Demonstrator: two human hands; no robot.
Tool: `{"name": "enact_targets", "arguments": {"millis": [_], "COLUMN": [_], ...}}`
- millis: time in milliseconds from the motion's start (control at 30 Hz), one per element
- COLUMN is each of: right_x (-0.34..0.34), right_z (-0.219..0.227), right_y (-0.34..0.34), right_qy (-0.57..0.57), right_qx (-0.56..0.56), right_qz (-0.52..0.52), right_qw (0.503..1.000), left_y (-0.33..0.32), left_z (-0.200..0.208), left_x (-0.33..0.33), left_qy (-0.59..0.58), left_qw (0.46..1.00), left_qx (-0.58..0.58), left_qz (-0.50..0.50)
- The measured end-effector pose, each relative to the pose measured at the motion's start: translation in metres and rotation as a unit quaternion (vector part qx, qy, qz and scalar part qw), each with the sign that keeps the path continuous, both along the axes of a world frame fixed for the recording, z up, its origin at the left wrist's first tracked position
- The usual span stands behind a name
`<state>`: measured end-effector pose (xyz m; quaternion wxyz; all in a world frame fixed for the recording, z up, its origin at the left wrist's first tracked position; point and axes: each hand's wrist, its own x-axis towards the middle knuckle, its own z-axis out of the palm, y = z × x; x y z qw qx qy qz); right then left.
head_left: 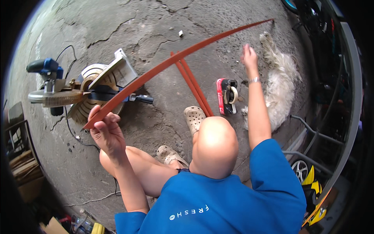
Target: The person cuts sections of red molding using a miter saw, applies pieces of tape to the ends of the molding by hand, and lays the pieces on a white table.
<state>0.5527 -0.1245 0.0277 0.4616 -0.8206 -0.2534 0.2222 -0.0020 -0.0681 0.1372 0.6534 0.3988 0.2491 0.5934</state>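
My left hand (107, 132) is closed around the near end of a long, thin, reddish-brown bar (159, 67). The bar slants up and away to the far right, its far tip by the paws of a white dog. Held out to the right, my right hand (249, 58) is apart from the bar; its fingers are loosely parted with nothing seen in them. A metal watch band (254, 80) circles that wrist. Under the raised bar, two more reddish-brown bars (191, 84) lie side by side, running from near my shoe to beyond the bar.
A blue miter saw (48, 95) stands on the cracked concrete floor at left. A red and black box (222, 97) with a roll of tape (233, 94) sits right of the loose bars. The dog (281, 85) lies beside my right arm, near a grey metal frame (354, 78).
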Motion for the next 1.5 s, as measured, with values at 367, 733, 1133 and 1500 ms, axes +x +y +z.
{"name": "enact_targets", "arguments": {"millis": [367,733,1133,1500], "right_x": [-0.115,-0.117,-0.138,-0.133], "right_z": [-0.060,-0.084,-0.117,-0.048], "right_y": [-0.253,-0.289,-0.301,-0.273], "right_qy": [0.310,0.502,0.156,-0.110], "right_qx": [-0.156,0.174,-0.041,-0.005], "right_qz": [-0.074,-0.133,-0.059,-0.119], "right_qw": [0.935,0.837,0.985,0.987], "left_y": [0.059,0.081,0.085,0.066], "left_z": [0.008,0.044,0.046,0.053], "left_x": [0.030,0.042,0.047,0.058], "left_qy": [-0.048,-0.054,-0.057,-0.020], "left_qw": [0.994,0.992,0.991,0.990], "left_qx": [0.031,0.064,0.060,0.084], "left_qz": [0.090,0.098,0.106,0.110]}}
